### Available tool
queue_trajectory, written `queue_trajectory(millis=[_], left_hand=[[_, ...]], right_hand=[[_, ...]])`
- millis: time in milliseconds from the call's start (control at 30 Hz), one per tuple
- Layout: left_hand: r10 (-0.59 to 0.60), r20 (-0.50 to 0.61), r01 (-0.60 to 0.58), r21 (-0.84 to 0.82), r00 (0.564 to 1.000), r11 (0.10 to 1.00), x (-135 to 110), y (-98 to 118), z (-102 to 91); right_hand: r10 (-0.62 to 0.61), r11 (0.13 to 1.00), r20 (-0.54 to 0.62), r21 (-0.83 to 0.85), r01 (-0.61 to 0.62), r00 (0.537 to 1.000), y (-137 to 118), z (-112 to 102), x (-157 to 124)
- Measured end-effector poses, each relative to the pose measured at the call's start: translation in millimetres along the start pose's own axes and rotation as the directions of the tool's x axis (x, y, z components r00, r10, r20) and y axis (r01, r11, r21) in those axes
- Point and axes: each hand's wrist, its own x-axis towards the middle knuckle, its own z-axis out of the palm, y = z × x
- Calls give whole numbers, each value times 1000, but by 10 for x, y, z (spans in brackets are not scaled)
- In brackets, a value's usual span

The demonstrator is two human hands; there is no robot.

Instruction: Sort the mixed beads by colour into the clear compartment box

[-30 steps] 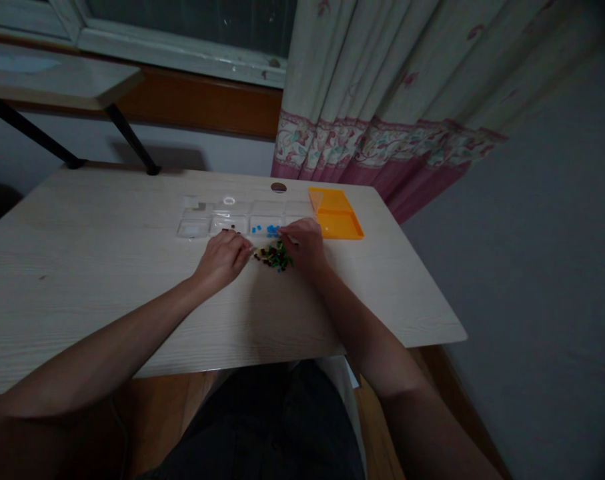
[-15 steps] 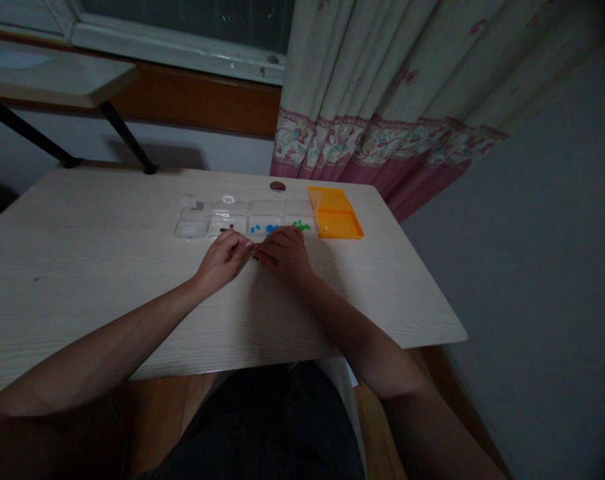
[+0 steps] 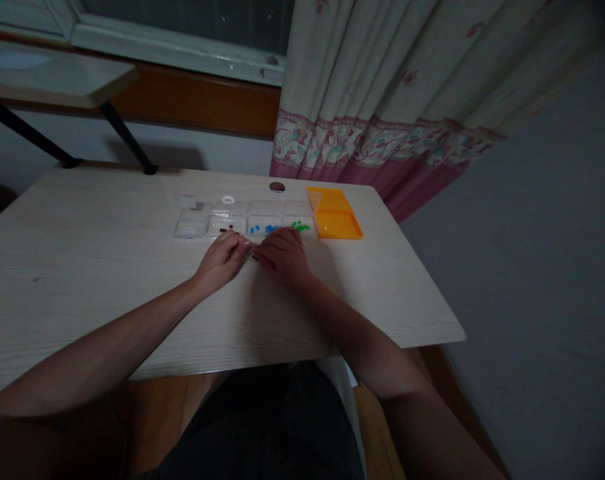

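Note:
My left hand [image 3: 225, 257] and my right hand [image 3: 285, 255] meet fingertip to fingertip just in front of several clear plastic boxes. Both are closed in a pinch; whatever sits between the fingertips is too small and hidden to name. A small dark piece [image 3: 255, 258] shows just below the right fingertips. Behind the hands, one clear compartment holds dark brown pieces [image 3: 223, 231], another holds small blue pieces [image 3: 271, 229], and a third holds green pieces [image 3: 300, 227]. My right hand partly covers the front edges of the blue and green compartments.
An open orange box [image 3: 339, 225] with a tiny white bit inside stands right of the clear boxes [image 3: 191, 228]. A round dark grommet [image 3: 277, 187] is set in the wooden table [image 3: 107, 280] at the back. A raised shelf [image 3: 57, 83] on black legs stands back left; a curtain [image 3: 352, 100] hangs behind.
Both hands stay in nearly the same place, fingertips still together, with only a slight shift of the right fingers. The boxes and coloured pieces have not moved.

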Motion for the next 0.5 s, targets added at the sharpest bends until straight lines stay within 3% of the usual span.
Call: queue_trajectory(millis=[133, 267, 400, 500], left_hand=[[-3, 6, 3, 10, 1000, 1000, 1, 2, -16], [-13, -29, 14, 32, 1000, 999, 11, -39, -28], [-33, -60, 37, 61, 998, 997, 24, -106, -30], [-23, -46, 29, 143, 999, 989, 36, -107, -69]], right_hand=[[58, 998, -2, 13, -58, 998, 44, 12, -1], [204, 979, -69, -4, -204, 977, 288, -18, -25], [447, 884, -121, -91, -458, 886, 628, -69, -94], [563, 804, -175, -112, -584, 808, 786, -64, -152]])
